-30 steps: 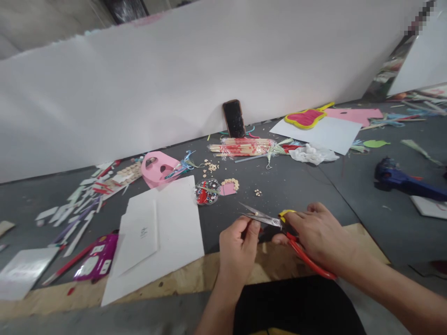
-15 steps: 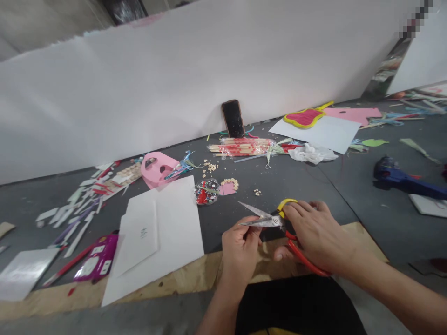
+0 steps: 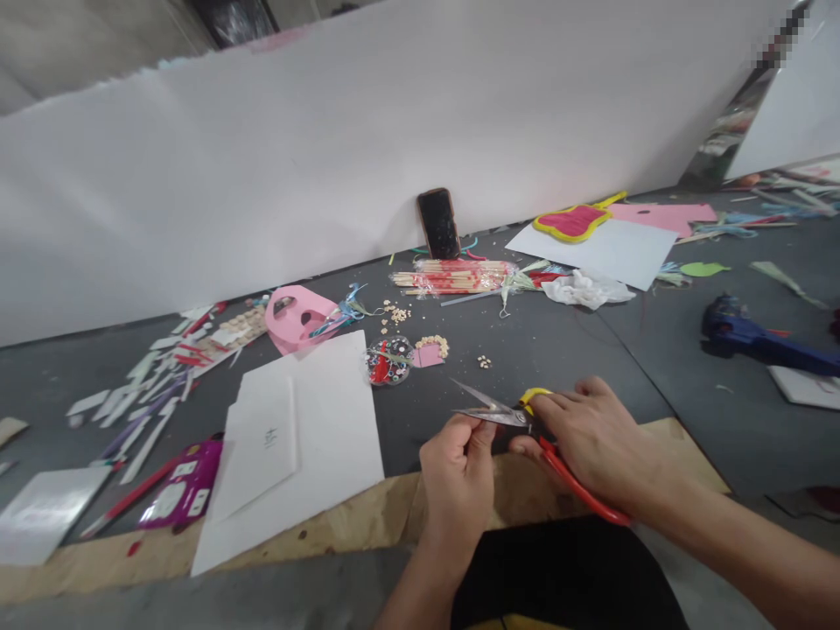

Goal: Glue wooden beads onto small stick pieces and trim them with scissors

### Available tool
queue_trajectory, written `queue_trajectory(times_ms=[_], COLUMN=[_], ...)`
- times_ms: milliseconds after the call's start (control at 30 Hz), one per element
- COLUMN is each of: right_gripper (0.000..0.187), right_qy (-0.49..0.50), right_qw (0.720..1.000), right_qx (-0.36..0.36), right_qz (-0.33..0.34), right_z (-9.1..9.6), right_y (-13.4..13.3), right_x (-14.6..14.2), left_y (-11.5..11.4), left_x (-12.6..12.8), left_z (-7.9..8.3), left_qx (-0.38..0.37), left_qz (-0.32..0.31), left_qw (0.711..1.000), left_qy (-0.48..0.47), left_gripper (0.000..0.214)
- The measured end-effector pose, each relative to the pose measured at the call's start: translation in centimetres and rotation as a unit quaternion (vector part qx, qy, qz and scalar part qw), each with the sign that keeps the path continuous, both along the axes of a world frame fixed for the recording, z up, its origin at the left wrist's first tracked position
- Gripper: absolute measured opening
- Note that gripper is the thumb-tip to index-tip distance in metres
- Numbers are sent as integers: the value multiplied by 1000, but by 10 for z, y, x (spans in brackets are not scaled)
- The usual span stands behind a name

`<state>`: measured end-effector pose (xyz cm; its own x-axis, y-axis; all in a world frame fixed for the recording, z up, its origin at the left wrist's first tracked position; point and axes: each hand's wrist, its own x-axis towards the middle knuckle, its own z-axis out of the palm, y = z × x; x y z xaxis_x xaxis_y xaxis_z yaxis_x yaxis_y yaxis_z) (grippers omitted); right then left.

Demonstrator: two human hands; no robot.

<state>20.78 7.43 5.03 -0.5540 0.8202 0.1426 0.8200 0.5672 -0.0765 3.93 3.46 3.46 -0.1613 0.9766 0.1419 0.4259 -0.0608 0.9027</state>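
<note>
My right hand (image 3: 594,442) grips a pair of scissors (image 3: 518,418) with red and yellow handles, its steel blades slightly apart and pointing left. My left hand (image 3: 458,477) is closed in a pinch just under the blades, holding something too small to make out at the blade edge. Both hands hover over the near edge of the grey table, above a strip of brown board (image 3: 367,516).
White paper sheets (image 3: 302,437) lie left of my hands. Beyond are a bead-filled case (image 3: 388,360), a pink cut-out (image 3: 298,317), a bag of sticks (image 3: 456,276), a phone (image 3: 438,223) leaning on the white wall, scattered strips (image 3: 150,376), and a blue glue gun (image 3: 754,337) at right.
The scissor blades have closed somewhat and dropped a little. My left hand shifted slightly right and nearer, keeping its pinch at the blades.
</note>
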Motion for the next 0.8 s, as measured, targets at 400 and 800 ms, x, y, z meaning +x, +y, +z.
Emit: queue_trajectory(times_ms=[400,800], right_gripper=[42,44], right_qy=[11,-2], right_qw=[1000,1000], right_qx=[-13,-16], right_qz=[-11,0], right_z=[3,-1], right_y=[4,4], right_x=[3,2], left_y=[11,14], left_x=[-7,-13], left_z=[7,5], left_qx=[-42,-63], left_qz=[-5,-109], left_qw=[997,986], left_qy=[-67,-109], left_gripper=[30,21])
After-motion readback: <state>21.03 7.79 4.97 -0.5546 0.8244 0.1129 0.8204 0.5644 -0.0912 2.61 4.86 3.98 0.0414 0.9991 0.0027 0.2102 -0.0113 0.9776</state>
